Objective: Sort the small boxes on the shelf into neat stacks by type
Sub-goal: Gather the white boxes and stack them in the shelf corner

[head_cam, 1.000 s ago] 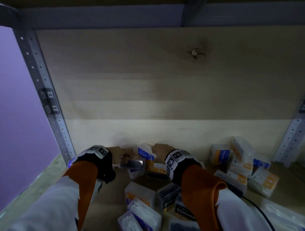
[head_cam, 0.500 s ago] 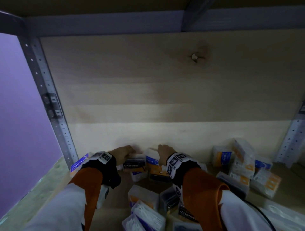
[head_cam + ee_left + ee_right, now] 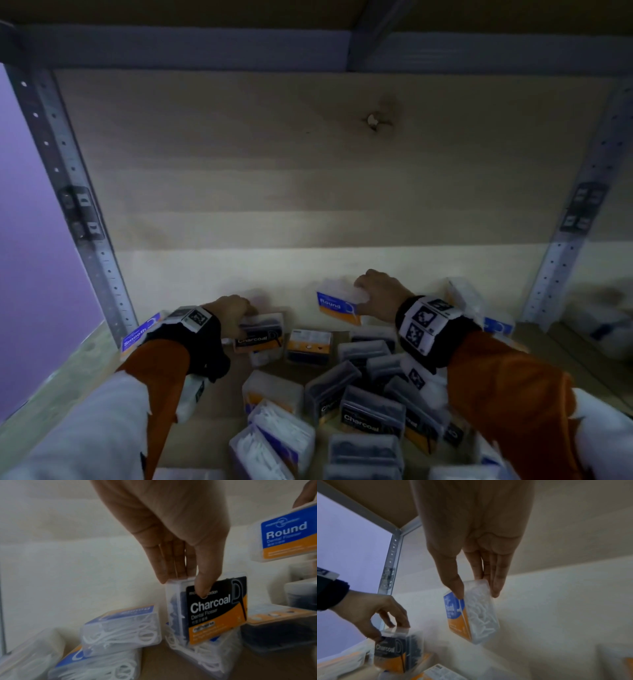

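We judge the sorting to be at an early stage. Our left hand (image 3: 233, 313) pinches a Charcoal box (image 3: 214, 609) between thumb and fingertips, its lower edge resting on a clear box of white flossers near the shelf's back wall (image 3: 308, 267). Our right hand (image 3: 378, 294) pinches a Round box (image 3: 339, 305) by its end and holds it lifted clear of the shelf, just in front of the back wall and to the right of the Charcoal one.

As for stacks, we can see only a beginning: in the left wrist view two clear boxes (image 3: 120, 627) of white flossers lie one on the other at the left, not squared up. A Smooth box (image 3: 138, 334) stands at the far left edge. The rest is a loose pile (image 3: 370, 407) in the middle and front of the shelf, and another jumble (image 3: 479, 308) beyond our right wrist.

Counting (roughly, since boxes overlap and blur): two boxes in hand, one Smooth box, about seven dark Charcoal boxes in the middle pile, about four white-flosser boxes at the front, and a few more at the right that we cannot count. Nearly all are left to sort.
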A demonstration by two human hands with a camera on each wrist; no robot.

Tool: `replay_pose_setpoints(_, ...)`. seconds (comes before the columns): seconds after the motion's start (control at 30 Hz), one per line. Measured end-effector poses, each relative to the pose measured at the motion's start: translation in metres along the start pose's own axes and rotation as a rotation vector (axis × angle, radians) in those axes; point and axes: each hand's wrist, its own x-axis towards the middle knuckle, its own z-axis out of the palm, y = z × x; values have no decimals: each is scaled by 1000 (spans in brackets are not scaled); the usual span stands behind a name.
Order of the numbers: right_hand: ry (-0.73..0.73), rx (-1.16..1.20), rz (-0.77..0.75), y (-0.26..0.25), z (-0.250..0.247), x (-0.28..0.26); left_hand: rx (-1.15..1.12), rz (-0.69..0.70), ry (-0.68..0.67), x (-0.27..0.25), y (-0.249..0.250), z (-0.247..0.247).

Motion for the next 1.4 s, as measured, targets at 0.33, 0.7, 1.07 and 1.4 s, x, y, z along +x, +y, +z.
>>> replay_pose_setpoints(0.33, 64, 53, 54, 38, -19, -58, -100, 52, 24, -6, 56, -25)
replay_pose_setpoints(0.7, 69, 39, 91, 61, -31, -104, -58, -5, -60, 7, 102, -21)
replay_pose_setpoints(1.07, 55, 36, 127, 80, -31, -124, 47, -29, -157, 21, 104, -12)
replay_pose_setpoints(1.4, 42, 21, 135, 90, -30, -137, 54, -10, -278, 27, 106, -3)
